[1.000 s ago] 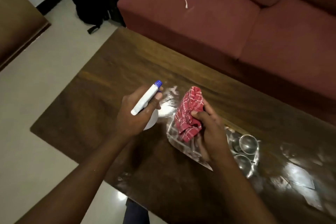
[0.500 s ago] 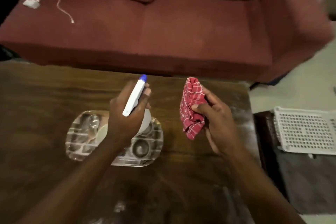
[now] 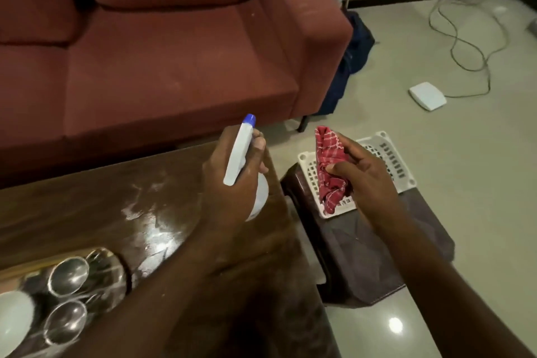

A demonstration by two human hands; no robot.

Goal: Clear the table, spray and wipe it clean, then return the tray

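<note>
- The table [image 3: 87,206] is lying low before the person, and its top is shining wet near the right end, so spraying is probably under way.
- One tray [image 3: 116,267] is sitting on the table's near left part, carrying two glasses [image 3: 68,273] and one white cup [image 3: 14,317].
- The left hand [image 3: 229,192] is curling its fingers round one spray bottle [image 3: 239,151], aiming the nozzle forward.
- The right hand [image 3: 369,180] is pinching one bunched red cloth [image 3: 331,168], likely readying it for wiping, in front of one white basket [image 3: 392,160].

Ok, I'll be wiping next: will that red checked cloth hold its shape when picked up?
Probably floppy: the red checked cloth hangs crumpled from the right hand. Likely light too, since a loose pinch alone carries it.
</note>
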